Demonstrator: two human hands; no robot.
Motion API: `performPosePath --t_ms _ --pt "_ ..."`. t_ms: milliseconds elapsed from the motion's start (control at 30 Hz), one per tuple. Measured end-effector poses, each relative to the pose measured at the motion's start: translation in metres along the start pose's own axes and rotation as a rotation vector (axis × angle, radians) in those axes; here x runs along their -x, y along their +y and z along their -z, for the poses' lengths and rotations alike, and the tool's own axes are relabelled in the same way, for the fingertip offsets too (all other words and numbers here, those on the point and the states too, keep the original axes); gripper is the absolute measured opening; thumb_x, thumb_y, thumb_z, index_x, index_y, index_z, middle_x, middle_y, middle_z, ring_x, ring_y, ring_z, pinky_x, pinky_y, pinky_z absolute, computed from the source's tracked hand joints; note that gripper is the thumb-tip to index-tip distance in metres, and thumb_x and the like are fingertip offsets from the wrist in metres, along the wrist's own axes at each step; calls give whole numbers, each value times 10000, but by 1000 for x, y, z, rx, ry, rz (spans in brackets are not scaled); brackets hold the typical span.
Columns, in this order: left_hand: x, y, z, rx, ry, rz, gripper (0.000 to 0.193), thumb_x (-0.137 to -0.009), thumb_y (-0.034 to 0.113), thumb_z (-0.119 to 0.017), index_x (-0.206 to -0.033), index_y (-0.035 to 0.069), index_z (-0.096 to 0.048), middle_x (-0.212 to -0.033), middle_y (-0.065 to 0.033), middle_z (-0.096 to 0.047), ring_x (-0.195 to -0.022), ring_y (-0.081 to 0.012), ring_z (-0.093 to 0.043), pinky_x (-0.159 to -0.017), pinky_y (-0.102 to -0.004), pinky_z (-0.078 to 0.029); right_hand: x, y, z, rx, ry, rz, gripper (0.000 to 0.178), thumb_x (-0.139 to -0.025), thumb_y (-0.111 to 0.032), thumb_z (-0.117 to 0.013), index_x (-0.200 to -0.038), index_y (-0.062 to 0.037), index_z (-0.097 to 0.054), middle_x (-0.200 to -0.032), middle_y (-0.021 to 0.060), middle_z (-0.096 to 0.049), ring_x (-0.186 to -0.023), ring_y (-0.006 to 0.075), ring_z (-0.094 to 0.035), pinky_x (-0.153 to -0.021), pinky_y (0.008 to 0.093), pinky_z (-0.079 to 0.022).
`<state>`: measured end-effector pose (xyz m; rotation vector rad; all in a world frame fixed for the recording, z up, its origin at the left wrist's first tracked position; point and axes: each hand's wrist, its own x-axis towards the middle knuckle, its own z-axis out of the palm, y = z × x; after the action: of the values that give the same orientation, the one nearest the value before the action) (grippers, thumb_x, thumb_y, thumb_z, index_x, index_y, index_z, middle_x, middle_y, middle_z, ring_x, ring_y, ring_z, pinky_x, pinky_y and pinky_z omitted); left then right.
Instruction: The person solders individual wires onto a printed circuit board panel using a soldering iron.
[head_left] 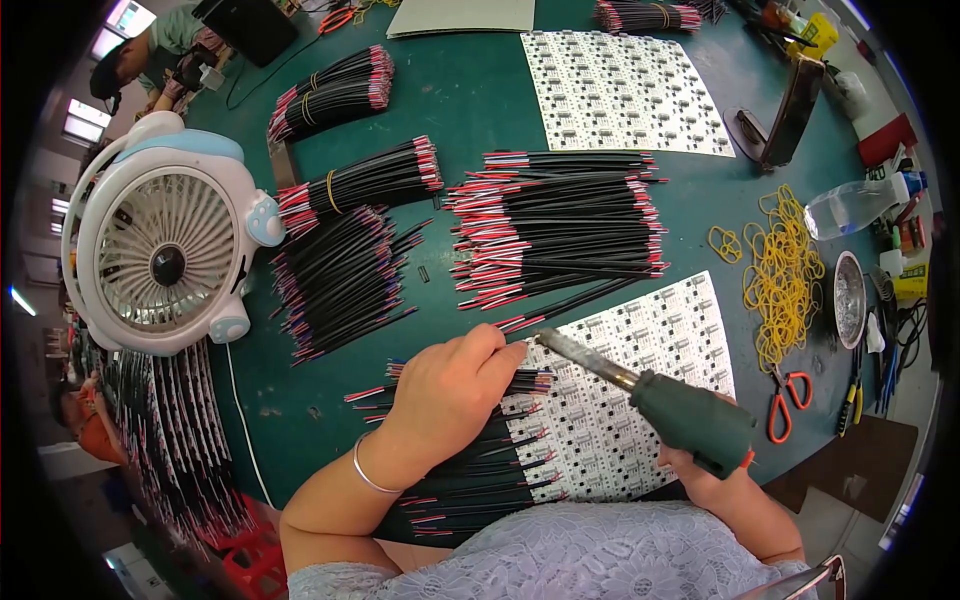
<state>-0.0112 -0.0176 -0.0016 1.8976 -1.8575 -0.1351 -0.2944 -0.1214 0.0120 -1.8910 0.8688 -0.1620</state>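
My right hand (705, 482) is wrapped round a green soldering gun (695, 424). The gun's long metal tip points left and comes down just beside the fingertips of my left hand (450, 385). That hand is closed in a pinch at the upper left edge of a white circuit board panel (645, 345). It holds a thin wire, mostly hidden by the fingers. Below the left hand, black wires (480, 455) with red and white ends lie in a row, their right ends on the panel's left edge. A loose pile of similar wires (570, 225) lies beyond the panel.
A white fan (165, 260) stands at the left. Banded wire bundles (375, 185) and a second panel (620, 90) lie farther back. To the right are yellow rubber bands (780, 280), orange-handled scissors (785, 405), a metal bowl (849, 300) and a plastic bottle (855, 208). Another person (150, 60) sits far left.
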Motion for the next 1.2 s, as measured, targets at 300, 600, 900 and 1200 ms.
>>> performPosePath --t_ms 300,600,900,1200 --pt "1 -8 -4 68 71 -41 280 -630 -49 -615 -869 78 -684 -780 -30 -572 -599 -198 -571 -502 -301 -462 3 -5 4 -142 6 -111 349 -691 -79 -705 -1037 -77 -665 -1039 106 -657 -990 294 -600 -876 388 -470" --pt "-2 -10 -1 53 29 -83 178 -689 41 -629 -855 74 -683 -768 -35 -573 -626 -190 -584 -510 -297 -462 3 -5 -2 -116 28 -55 331 -689 -86 -715 -1016 -73 -662 -1011 110 -663 -971 290 -612 -854 391 -486" --pt "0 0 4 -141 -66 -111 186 -700 73 -630 -883 65 -659 -834 -30 -581 -663 -182 -583 -520 -301 -460 4 2 7 177 -96 177 352 -754 -135 -709 -1076 -29 -614 -1077 127 -610 -895 241 -650 -766 348 -526" --pt "3 3 12 -55 87 -142 273 -678 88 -658 -949 73 -627 -869 -47 -599 -679 -227 -576 -561 -353 -458 6 -10 8 -605 130 25 510 -884 -305 -601 -1258 19 -481 -1096 118 -612 -645 154 -620 -579 278 -503"
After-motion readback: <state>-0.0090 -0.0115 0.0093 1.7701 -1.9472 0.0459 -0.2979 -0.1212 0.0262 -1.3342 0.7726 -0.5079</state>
